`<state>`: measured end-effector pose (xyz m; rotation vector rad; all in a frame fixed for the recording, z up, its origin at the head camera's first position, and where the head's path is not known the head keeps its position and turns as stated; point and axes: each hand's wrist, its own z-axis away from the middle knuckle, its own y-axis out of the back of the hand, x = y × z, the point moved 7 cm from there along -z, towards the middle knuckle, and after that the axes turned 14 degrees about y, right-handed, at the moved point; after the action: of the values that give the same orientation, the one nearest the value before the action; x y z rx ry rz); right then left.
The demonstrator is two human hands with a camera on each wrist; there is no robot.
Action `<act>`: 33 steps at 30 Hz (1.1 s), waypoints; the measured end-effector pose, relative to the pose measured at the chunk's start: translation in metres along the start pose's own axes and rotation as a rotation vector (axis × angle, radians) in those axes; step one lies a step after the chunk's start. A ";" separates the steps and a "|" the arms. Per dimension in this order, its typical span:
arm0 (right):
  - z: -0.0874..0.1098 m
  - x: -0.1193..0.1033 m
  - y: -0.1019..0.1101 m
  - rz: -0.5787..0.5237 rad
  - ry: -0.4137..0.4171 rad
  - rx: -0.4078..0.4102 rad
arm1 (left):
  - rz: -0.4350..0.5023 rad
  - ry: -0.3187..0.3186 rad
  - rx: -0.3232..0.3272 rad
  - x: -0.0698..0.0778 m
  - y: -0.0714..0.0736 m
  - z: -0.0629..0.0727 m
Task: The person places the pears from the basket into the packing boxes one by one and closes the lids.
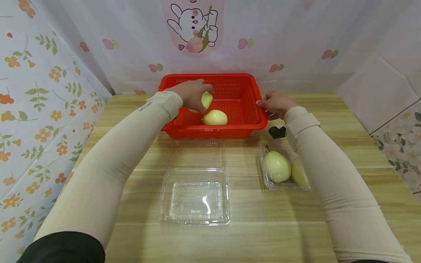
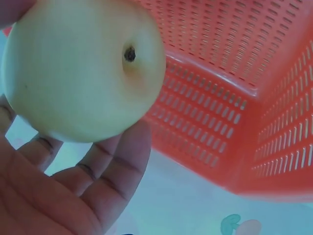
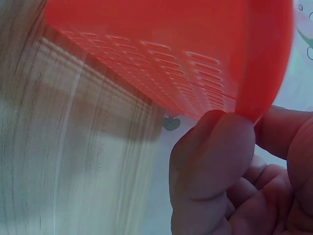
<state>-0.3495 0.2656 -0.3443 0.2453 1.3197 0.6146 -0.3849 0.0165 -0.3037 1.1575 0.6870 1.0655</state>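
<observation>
In the head view my left hand point(image 1: 193, 94) is over the left part of a red plastic basket point(image 1: 210, 132), gripping a pale yellow pear point(image 1: 206, 100). The left wrist view shows this pear point(image 2: 83, 73) close up, with fingers curled beneath it and a dark spot in its hollow. Another pear point(image 1: 215, 117) lies on the basket floor near the front wall. My right hand point(image 1: 277, 104) pinches the basket's right rim; in the right wrist view, thumb and finger clasp that rim point(image 3: 264, 63).
An open clear plastic clamshell box point(image 1: 195, 197) lies on the wooden table before the basket. To the right, a clear box point(image 1: 266, 179) holds pears point(image 1: 277, 167), partly hidden by my right sleeve. A black heart-shaped piece point(image 1: 277, 132) lies behind it. A patterned cloth point(image 1: 131, 44) hangs behind.
</observation>
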 end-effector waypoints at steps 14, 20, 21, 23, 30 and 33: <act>0.000 0.000 0.001 0.007 -0.007 0.003 | 0.063 -0.008 0.080 0.010 0.009 0.022; 0.000 -0.001 0.001 0.009 0.000 0.005 | 0.107 -0.011 0.063 0.011 0.014 0.031; 0.000 -0.001 0.002 0.008 0.000 0.006 | 0.114 -0.013 0.064 0.011 0.015 0.033; 0.001 -0.001 0.002 0.009 -0.001 0.007 | 0.134 -0.016 0.068 0.011 0.017 0.037; 0.001 -0.001 0.001 0.014 -0.011 0.011 | 0.203 -0.027 0.104 0.012 0.021 0.052; 0.001 0.000 0.002 0.013 -0.010 0.011 | 0.235 -0.006 0.116 0.010 0.023 0.057</act>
<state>-0.3493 0.2670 -0.3429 0.2661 1.3128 0.6165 -0.3381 0.0043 -0.2642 1.3657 0.6246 1.2316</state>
